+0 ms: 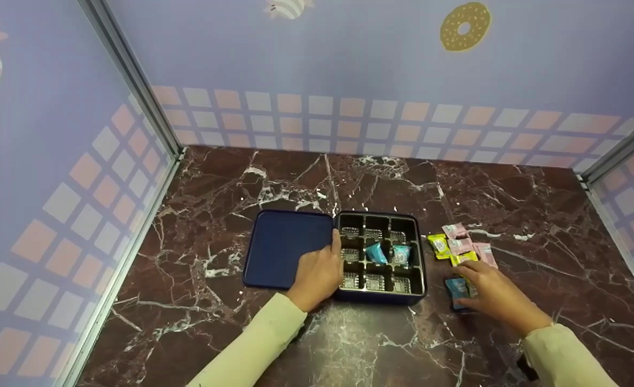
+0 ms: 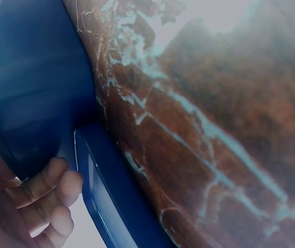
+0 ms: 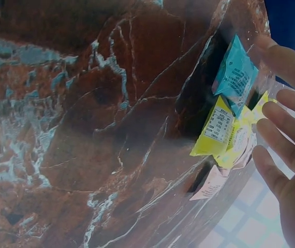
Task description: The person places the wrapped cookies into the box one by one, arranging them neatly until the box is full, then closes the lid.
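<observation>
My left hand rests at the left side of a dark blue tin box, its index finger stretched along the rim. In the left wrist view its other fingers lie loosely bent between box wall and lid. Two teal wrapped candies lie in the middle row of the divided insert. My right hand is over the candy pile, thumb and fingers apart. By its thumb is a teal candy packet; yellow packets lie beside its fingertips, partly hidden by the hand in the head view.
The blue lid lies left of the box. Pink packets and a yellow packet lie at the pile's far side. Patterned walls bound the dark marbled table at the back and sides.
</observation>
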Available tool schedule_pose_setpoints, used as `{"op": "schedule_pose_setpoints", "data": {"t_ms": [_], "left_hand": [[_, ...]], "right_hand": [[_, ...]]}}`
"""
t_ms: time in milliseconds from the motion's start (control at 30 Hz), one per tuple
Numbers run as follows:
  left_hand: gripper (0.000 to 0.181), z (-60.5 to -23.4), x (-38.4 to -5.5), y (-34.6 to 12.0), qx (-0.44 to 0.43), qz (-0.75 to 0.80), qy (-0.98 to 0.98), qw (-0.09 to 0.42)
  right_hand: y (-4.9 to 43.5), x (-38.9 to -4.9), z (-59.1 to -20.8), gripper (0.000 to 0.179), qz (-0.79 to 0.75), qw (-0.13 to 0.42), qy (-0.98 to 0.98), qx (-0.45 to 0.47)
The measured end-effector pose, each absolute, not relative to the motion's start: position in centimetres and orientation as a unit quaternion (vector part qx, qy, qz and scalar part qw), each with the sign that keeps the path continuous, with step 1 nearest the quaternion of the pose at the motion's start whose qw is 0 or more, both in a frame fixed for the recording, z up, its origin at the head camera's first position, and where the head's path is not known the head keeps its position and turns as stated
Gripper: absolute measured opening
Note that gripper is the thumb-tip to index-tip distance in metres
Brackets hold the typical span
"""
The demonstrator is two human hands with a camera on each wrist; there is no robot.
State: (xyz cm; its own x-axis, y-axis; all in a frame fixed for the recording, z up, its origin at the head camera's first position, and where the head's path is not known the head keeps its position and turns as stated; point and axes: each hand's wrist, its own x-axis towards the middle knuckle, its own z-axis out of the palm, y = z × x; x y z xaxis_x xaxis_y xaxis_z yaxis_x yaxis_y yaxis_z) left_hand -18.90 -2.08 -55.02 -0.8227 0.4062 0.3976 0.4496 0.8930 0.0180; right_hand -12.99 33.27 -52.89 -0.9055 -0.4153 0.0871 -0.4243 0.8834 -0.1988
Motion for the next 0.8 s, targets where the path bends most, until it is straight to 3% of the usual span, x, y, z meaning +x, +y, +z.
{"op": "schedule_pose_setpoints", "data": {"t_ms": [800], "left_hand": [[0.055, -55.04, -18.85, -2.05, -0.22, -0.069, -0.956, 0.183]], "right_hand": [[33.23, -12.12, -53.69, 0.058, 0.116, 0.013, -0.969, 0.216]]}}
